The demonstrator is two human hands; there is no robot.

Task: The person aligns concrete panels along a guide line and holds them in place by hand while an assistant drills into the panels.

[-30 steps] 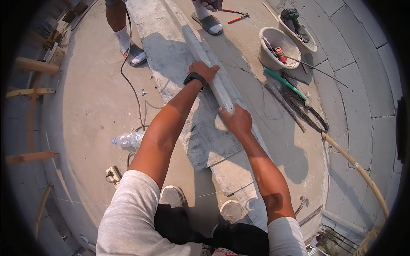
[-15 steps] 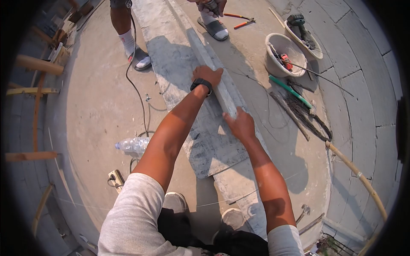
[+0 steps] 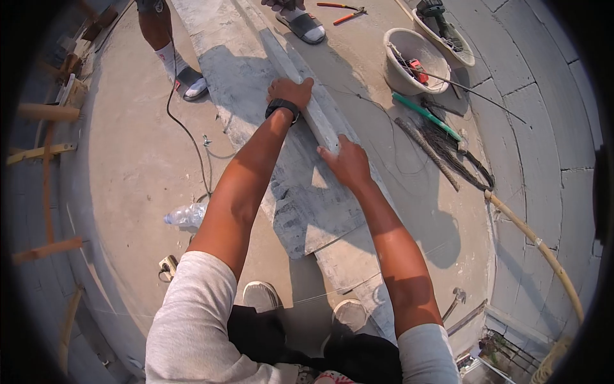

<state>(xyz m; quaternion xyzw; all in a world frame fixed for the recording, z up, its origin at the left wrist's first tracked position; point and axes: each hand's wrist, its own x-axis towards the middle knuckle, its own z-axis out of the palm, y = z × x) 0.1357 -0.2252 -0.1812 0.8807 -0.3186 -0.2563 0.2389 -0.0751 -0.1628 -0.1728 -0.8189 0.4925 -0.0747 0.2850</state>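
A long grey, dusty bar [image 3: 320, 127] lies lengthwise along a wide whitish-grey board [image 3: 332, 227] on the concrete floor. My left hand [image 3: 291, 93], with a black watch on its wrist, is closed over the bar from above. Nearer to me, at the bar's close end, my right hand [image 3: 348, 161] grips it from the right side with the thumb toward the end face. The undersides of my fingers are partly hidden. At the top edge, another person's hand [image 3: 281, 5] is cut off; a dark object there is too cropped to name.
The other person's sandalled feet [image 3: 191, 84] stand on either side of the board. On the right are a bucket [image 3: 400, 80] of tools, a drill [image 3: 435, 19], a green-handled tool [image 3: 426, 116] and a hammer [image 3: 455, 302]. A cable, a plastic bottle [image 3: 185, 216] and a socket strip [image 3: 168, 268] lie left.
The scene has shifted up and left in my view. Both hands keep their places on the bar. The other person's hand is now more cut off at the top.
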